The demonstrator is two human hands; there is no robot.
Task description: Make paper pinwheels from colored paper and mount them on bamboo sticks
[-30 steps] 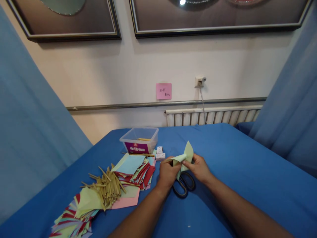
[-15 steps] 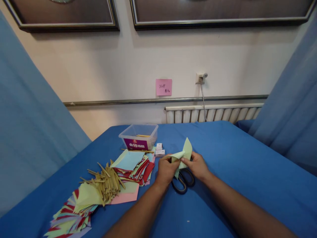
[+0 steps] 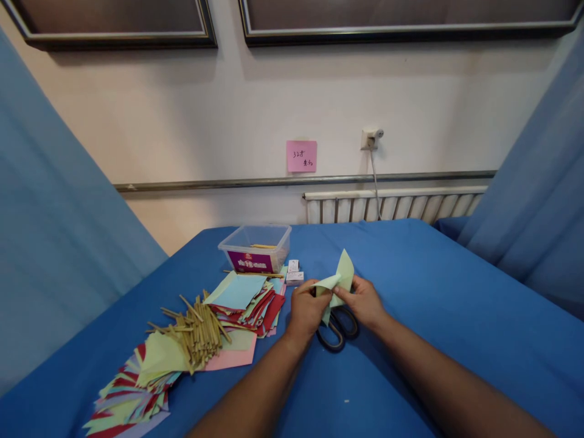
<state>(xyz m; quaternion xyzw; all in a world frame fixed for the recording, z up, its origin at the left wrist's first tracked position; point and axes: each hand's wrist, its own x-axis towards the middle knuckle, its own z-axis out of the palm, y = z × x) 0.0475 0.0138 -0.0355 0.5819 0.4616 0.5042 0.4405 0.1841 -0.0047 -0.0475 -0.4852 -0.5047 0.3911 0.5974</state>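
Note:
A folded pale green paper (image 3: pixel 341 280) is pinched between both my hands above the blue table (image 3: pixel 433 292). My left hand (image 3: pixel 306 310) grips its left flap with thumb and fingers. On the paper's right side sits my right hand (image 3: pixel 364 302), holding the lower edge. One pointed corner of the paper sticks upward. Black-handled scissors (image 3: pixel 337 328) lie on the cloth directly under my hands, partly hidden by them.
Left of my hands lie a stack of coloured paper squares (image 3: pixel 246 301), a heap of thin wooden sticks (image 3: pixel 196 331) and another paper pile (image 3: pixel 132 395). A clear plastic box (image 3: pixel 255 248) and a small white box (image 3: pixel 294 275) stand behind. Blue curtains hang on both sides.
My hands and the green paper keep the same hold; the view has tilted slightly, so everything sits a little higher in frame. The fold looks almost unchanged.

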